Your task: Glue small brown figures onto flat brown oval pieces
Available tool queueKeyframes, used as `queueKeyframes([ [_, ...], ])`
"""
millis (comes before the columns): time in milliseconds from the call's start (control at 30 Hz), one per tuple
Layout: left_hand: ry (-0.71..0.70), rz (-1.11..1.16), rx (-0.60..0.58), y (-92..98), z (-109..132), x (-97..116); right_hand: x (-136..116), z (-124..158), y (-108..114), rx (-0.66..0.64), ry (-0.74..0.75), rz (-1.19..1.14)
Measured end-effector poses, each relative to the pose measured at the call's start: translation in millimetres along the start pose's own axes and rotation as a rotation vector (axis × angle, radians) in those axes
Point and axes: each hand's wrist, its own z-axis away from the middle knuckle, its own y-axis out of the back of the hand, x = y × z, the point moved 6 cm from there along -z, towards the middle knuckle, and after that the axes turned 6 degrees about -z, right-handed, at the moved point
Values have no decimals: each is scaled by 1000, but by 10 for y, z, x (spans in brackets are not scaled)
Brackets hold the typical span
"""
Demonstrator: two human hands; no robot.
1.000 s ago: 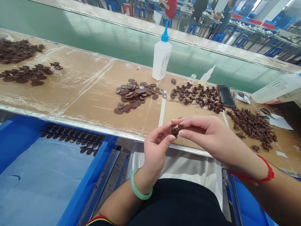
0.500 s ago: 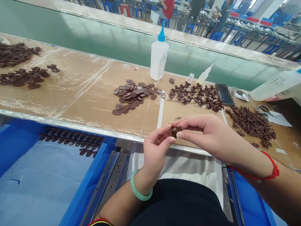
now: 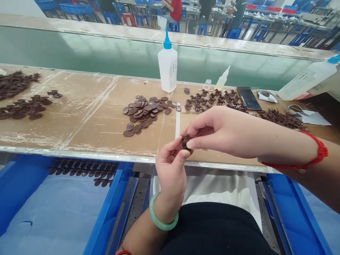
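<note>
Both my hands meet over the near edge of the cardboard-covered bench (image 3: 87, 120). My left hand (image 3: 171, 166), with a green bangle on its wrist, pinches a small brown oval piece (image 3: 185, 142) from below. My right hand (image 3: 225, 132), a red cord on its wrist, pinches the same piece from above with thumb and forefinger. A pile of flat brown ovals (image 3: 145, 111) lies on the bench beyond my left hand. Brown ornate pieces in rows (image 3: 212, 99) lie behind my right hand.
A white glue bottle with a blue nozzle (image 3: 167, 65) stands behind the ovals, a small dropper bottle (image 3: 221, 80) beside it. A phone (image 3: 248, 99) and a loose heap of brown bits (image 3: 281, 118) lie right. A blue bin (image 3: 66, 209) holds finished ovals (image 3: 82, 168). More brown piles (image 3: 18, 95) lie far left. People sit in the background.
My hands stay pinched on the same brown piece. The camera has tilted, so hands and bench sit slightly higher and further left in view.
</note>
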Motion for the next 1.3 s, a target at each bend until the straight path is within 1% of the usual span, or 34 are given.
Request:
queueKeyframes([
  [100, -32, -17, 15, -6, 10, 37, -39, 0, 14, -41, -26, 13],
  [267, -83, -42, 33, -57, 25, 134, -139, 22, 76, -59, 4, 22],
  [400, -97, -19, 21, -123, 30, 205, -194, 42, 136, -57, -8, 11],
  [533, -100, -7, 11, -162, 44, 250, -239, 42, 174, -81, -21, 27],
  [667, -74, 5, 20, -173, 52, 253, -264, 22, 222, -75, -58, 90],
  [867, -78, 25, 14, -216, 51, 272, -311, 15, 271, -78, -51, 120],
  [1067, -80, 43, 5, -237, 43, 284, -341, 12, 278, -92, -63, 149],
  [1300, -65, 49, 28, -228, 25, 264, -356, -15, 281, -100, -50, 159],
])
